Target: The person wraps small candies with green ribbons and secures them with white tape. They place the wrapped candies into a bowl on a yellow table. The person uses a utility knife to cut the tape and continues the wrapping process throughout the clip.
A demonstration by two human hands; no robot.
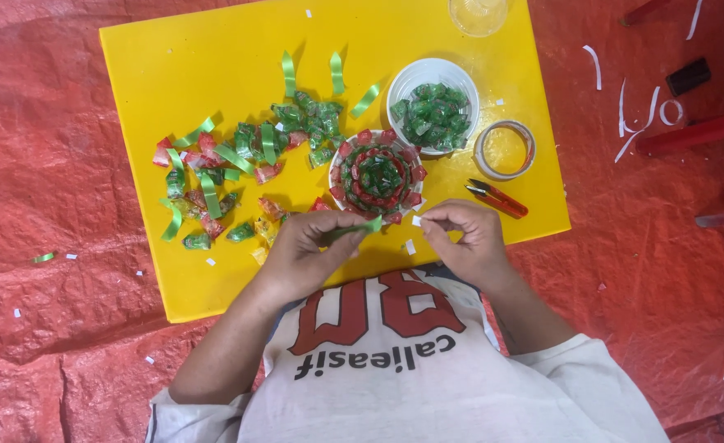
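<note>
My left hand pinches a folded green strip near the front edge of the yellow board. My right hand is beside it with fingertips pinched together on a tiny white scrap; the scrap is barely visible. Just beyond both hands sits a round disc ringed with red and green wrapped candies. A white bowl of green wrapped candies stands behind it.
Loose green strips and wrapped candies lie scattered on the board's left half. A tape roll and small red snips lie to the right. A clear cup stands at the far edge. Red tarp surrounds the board.
</note>
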